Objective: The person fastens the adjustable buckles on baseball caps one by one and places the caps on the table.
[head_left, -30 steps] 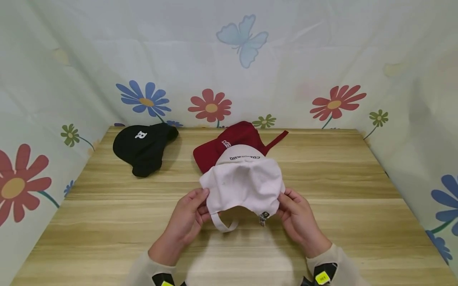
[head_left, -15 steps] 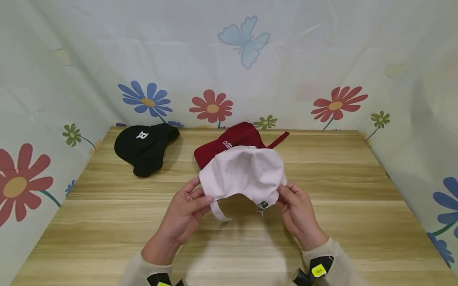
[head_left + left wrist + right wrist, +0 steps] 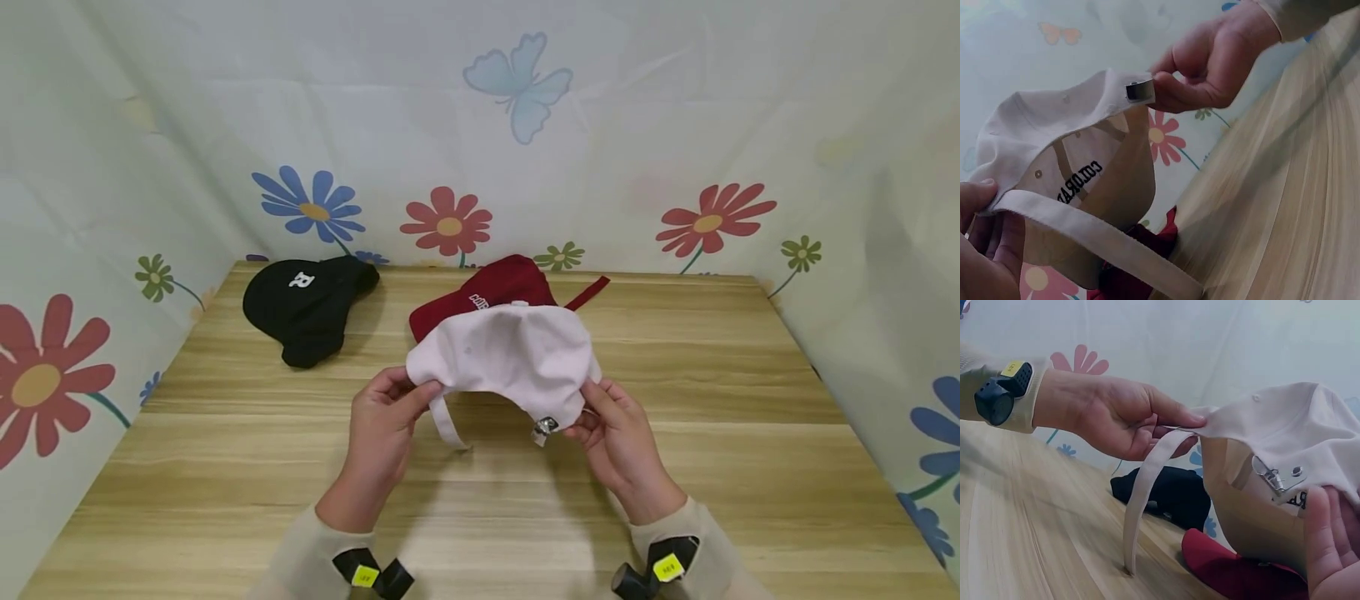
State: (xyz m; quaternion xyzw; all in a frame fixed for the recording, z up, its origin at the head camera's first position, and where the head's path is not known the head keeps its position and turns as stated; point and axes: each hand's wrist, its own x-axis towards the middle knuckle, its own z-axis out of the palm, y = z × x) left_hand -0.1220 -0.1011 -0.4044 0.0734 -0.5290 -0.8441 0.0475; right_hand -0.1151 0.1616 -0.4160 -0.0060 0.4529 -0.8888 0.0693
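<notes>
A white baseball cap is held up between both hands, its back opening facing me. My left hand pinches the cap's edge at the left, beside the base of the loose strap, which hangs down. At the right, my right hand pinches the edge near the metal buckle. Through the opening, the left wrist view shows dark lettering inside. The strap is out of the buckle in the right wrist view. The white cap hides part of a dark red cap behind it.
A black cap with a white letter lies at the back left of the wooden table. A strap of the red cap sticks out to the right. Flower-printed cloth encloses the table's back and sides.
The white cap has tipped so its brim and lettering no longer show in the head view. Its left edge has risen with my left hand, and the back opening shows wider.
</notes>
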